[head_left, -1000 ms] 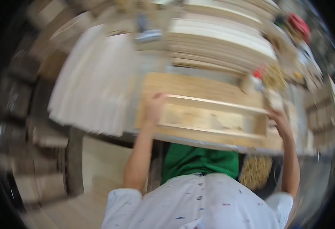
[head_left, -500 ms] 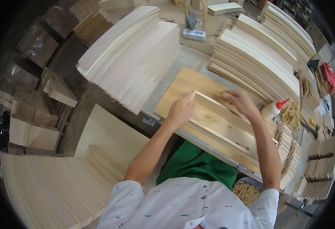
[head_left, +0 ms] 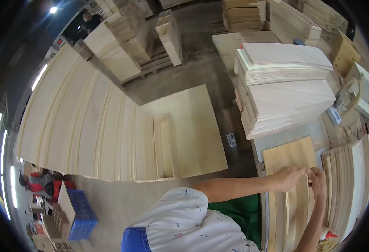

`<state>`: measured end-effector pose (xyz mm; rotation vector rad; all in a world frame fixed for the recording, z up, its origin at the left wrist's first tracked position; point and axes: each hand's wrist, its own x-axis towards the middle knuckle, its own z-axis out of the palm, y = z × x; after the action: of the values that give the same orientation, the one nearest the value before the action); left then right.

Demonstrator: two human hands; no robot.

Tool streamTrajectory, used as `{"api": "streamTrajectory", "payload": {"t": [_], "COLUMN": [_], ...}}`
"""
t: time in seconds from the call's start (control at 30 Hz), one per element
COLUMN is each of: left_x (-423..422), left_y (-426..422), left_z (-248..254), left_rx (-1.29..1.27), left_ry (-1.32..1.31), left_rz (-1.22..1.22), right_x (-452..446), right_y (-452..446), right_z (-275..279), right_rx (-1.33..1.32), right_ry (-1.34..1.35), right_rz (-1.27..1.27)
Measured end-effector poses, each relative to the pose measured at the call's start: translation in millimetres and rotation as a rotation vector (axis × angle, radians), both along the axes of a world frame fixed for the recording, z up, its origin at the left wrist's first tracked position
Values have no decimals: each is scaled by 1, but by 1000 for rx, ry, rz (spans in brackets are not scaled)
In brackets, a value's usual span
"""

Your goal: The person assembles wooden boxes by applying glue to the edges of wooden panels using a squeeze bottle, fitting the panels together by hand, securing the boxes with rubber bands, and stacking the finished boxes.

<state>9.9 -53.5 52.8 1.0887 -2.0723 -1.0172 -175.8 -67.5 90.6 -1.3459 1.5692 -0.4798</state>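
Note:
A narrow, open wooden frame lies lengthwise on a yellowish wooden board at the workbench. Both hands meet at the frame's far end. My left hand reaches across from the left, its fingers closed on the end piece. My right hand comes up along the right side with bent fingers at the far right corner. The fingertips of the two hands touch or nearly touch. Anything small between them is hidden.
Stacked pale panels stand beyond the board, and upright boards line its right side. A red-tipped glue bottle sits at lower right. Large stacked panels and a shallow wooden box are left. A person is far left.
My view has swung to the left, bringing the large panel stack into the middle. My right hand has moved from above the frame's right side to its far end, beside my left hand.

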Motion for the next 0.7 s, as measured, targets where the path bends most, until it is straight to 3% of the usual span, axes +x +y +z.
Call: {"api": "streamTrajectory", "payload": {"t": [0.13, 0.3, 0.4, 0.47, 0.53, 0.6, 0.63, 0.7], "left_x": [-3, -3, -5, 0, 8, 9, 7, -2], "left_y": [0, 4, 5, 6, 13, 11, 10, 19], "left_z": [1, 4, 0, 9, 14, 8, -5, -11], "left_rx": [-11, -19, 51, 84, 79, 92, 59, 68], "left_ry": [-47, -69, 13, 32, 30, 52, 106, 192], "left_rz": [-42, -23, 32, 28, 40, 31, 66, 96], "right_x": [-1, 3, -26, -61, -101, -128, -139, -153], "right_y": [3, 20, 46, 85, 134, 172, 188, 221], "right_z": [2, -5, 6, 0, -4, 25, 24, 26], "right_rx": [7, -183, -206, -422, -422, -542, -525, -154], "right_ry": [-15, -15, 213, 289, 232, 509, 529, 543], "right_rz": [-6, 8, 92, 115, 14, 385, 393, 233]}}
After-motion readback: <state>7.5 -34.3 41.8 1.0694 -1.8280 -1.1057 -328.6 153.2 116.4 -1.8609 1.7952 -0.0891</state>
